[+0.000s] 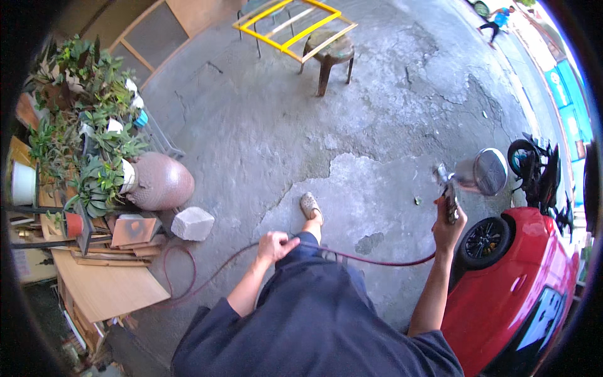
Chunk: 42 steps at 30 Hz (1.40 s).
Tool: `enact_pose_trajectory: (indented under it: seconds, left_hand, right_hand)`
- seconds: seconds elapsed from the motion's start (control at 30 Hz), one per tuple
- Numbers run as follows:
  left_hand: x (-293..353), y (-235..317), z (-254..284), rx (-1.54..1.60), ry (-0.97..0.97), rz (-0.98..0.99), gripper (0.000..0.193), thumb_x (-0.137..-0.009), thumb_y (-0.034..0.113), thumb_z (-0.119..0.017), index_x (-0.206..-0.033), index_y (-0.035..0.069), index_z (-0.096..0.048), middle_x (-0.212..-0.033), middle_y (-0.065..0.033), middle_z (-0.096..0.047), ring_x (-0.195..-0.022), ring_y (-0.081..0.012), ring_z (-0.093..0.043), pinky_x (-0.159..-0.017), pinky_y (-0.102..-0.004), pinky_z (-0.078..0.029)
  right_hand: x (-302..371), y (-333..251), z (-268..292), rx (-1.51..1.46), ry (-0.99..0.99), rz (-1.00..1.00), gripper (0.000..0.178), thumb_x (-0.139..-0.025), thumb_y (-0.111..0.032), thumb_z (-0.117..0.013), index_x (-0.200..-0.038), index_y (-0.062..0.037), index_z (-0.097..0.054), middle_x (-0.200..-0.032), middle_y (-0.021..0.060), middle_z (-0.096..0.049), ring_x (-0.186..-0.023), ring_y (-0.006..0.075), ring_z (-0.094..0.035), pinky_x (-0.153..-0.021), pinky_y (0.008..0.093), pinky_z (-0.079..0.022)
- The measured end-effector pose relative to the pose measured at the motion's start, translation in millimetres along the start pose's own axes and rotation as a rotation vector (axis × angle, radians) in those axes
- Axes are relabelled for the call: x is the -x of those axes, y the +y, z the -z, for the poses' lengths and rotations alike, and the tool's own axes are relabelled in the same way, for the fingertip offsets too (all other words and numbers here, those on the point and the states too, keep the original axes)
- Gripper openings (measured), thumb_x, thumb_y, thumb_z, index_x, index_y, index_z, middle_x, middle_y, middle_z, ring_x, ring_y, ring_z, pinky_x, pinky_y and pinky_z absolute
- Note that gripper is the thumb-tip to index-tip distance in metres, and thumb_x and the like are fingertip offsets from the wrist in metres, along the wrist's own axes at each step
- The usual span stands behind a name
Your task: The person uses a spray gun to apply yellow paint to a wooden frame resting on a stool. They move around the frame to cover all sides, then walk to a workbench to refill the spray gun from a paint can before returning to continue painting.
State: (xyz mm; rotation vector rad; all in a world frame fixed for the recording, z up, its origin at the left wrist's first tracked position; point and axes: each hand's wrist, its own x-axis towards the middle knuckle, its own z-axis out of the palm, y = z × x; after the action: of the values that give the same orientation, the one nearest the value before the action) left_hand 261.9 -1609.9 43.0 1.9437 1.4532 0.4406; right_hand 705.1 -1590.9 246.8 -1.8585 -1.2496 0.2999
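Note:
My right hand is raised at the right, its fingers wrapped round the handle of a spray gun. A shiny metal cup sits on the gun's far side. From near my right hand a dark red air hose sags across in front of my body. My left hand is closed round that hose at waist height. Beyond it, the hose runs down to the left and loops on the ground. Farther ahead, a partly yellow frame with slats rests on a worn round stool and another support behind.
Potted plants, a big brown jar, a pale block and wooden boards line the left. A red car stands close on my right, a motorcycle beyond it. A person is far off at upper right.

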Motion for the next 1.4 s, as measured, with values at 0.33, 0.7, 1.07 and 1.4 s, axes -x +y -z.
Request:
enact_pose_trajectory:
  seconds: [0.33, 0.7, 1.07, 1.4]
  left_hand:
    - [-269, 13, 79, 0.059, 0.123, 0.064, 0.054, -0.086, 0.049, -0.071, -0.06, 0.004, -0.06, -0.056, -0.0126, -0.056, -0.051, -0.0307, -0.058, -0.048, -0.0407, -0.04]
    - [-514, -58, 41, 0.098, 0.084, 0.323, 0.048, -0.089, 0.044, -0.07, -0.066, 0.003, -0.063, -0.056, -0.0135, -0.056, -0.05, -0.0303, -0.058, -0.048, -0.0401, -0.042]
    - [-600, -136, 79, 0.112, 0.115, 0.55, 0.049, -0.09, 0.038, -0.072, -0.063, 0.001, -0.053, -0.056, -0.0124, -0.048, -0.049, -0.0281, -0.049, -0.048, -0.0393, -0.036]
    - [-576, -221, 173, -0.026, 0.148, 0.605, 0.048, -0.09, 0.027, -0.071, -0.057, 0.0, -0.05, -0.054, -0.0134, -0.046, -0.047, -0.0266, -0.044, -0.049, -0.0392, -0.033]
  right_hand:
    - [-332, 36, -149, 0.031, 0.054, 0.049, 0.024, -0.099, -0.02, -0.066, -0.096, 0.0032, -0.071, -0.075, 0.0029, -0.067, -0.071, 0.0074, -0.058, -0.065, 0.0259, -0.047]
    - [-625, 141, -445, -0.054, 0.002, 0.019, 0.034, -0.098, -0.034, -0.067, -0.094, -0.0004, -0.073, -0.068, 0.0012, -0.065, -0.044, 0.0042, -0.044, -0.043, 0.0264, -0.034]
    - [-693, 162, -644, -0.155, -0.063, -0.074, 0.027, -0.098, -0.026, -0.067, -0.094, -0.0001, -0.073, -0.077, 0.005, -0.072, -0.046, 0.0058, -0.05, -0.041, 0.0269, -0.038]
    - [-558, 93, -696, -0.263, -0.722, -0.08, 0.015, -0.081, -0.012, -0.077, -0.086, -0.0015, -0.067, -0.069, 0.0097, -0.061, -0.062, 0.0162, -0.059, -0.059, 0.0322, -0.046]
